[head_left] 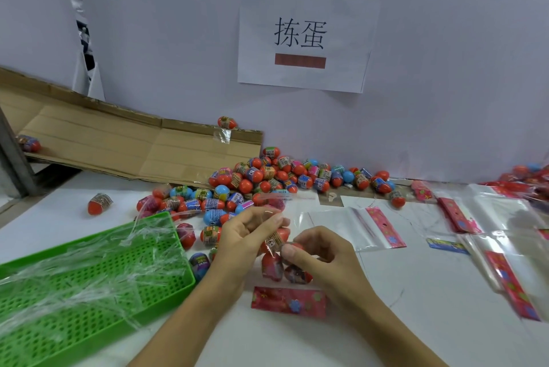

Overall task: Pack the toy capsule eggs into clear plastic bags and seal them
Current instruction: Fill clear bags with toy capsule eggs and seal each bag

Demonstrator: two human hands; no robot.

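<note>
White tabletop point(416, 292) runs up to a pale wall where a paper sign point(306, 36) hangs, and a flattened cardboard sheet point(118, 140) leans at the far left. Your work sits near the middle of the table, just in front of you.

Your left hand point(246, 236) is curled round the upper part of a clear plastic bag point(277, 259), fingers closed on the film and on a capsule egg point(277, 239) at the mouth. Your right hand point(320, 250) pinches the same bag from the right, thumb and forefinger together on an egg there. At least two eggs already lie low in the bag, above its red patterned header point(288, 299), which rests on the table.

You look to be feeding eggs in, not yet sealing. Keep the mouth held wide with the left fingers, and push each egg down with the right until it settles against the others, so nothing blocks the closing strip. Thin film creases easily, so grip lightly.

The loose pile of eggs point(267, 179) waits just beyond your hands. Spare bags point(356, 227) lie to the right, and a green perforated tray point(89, 286) with crumpled film sits near left.
</note>
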